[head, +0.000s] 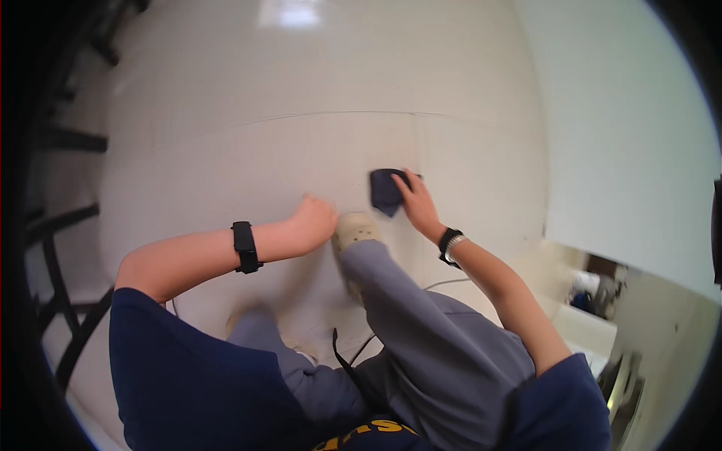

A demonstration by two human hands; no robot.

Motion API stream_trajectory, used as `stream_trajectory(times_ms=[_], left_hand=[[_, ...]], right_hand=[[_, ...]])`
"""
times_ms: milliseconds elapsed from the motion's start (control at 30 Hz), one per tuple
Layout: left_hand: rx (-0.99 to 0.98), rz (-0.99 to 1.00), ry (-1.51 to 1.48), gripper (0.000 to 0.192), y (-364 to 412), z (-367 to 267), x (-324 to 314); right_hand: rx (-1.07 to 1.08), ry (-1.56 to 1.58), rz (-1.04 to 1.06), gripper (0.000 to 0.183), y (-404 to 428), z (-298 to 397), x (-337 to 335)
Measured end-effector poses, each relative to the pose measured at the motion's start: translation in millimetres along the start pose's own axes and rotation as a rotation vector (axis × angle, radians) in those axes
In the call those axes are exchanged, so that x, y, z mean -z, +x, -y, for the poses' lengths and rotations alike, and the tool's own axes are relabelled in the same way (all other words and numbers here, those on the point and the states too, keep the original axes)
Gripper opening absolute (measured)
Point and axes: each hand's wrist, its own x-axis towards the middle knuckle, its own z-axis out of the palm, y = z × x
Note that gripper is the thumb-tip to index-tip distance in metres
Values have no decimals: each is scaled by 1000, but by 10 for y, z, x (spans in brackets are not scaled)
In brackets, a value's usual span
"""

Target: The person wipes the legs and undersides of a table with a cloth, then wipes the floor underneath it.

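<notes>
My right hand (pixel 418 204) grips the right edge of a dark navy folded cloth (pixel 386 190), thumb and fingers pressed on it. Cloth and hand are low, over the pale floor (pixel 316 152), just past the toe of my beige clog (pixel 356 228). Whether the cloth lies flat on the floor I cannot tell. My left hand (pixel 316 222) is curled into a loose fist left of the clog's toe, slightly blurred. Nothing shows in it, though its palm side is hidden. Black bands circle both wrists, with a metal bracelet also on the right.
Black metal furniture legs (pixel 62 276) stand along the left side. A large pale panel (pixel 615 141) rises at the right. Below it are a white container (pixel 586 332) and blurred small items (pixel 598 290). A thin cable (pixel 448 281) runs on the floor beside my bent leg.
</notes>
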Motion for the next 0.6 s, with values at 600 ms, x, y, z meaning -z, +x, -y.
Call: stream_trajectory(times_ms=[600], left_hand=[[4,18,-187,18,142,236,-336]], right_hand=[[161,-326,204,55,265,223,131]])
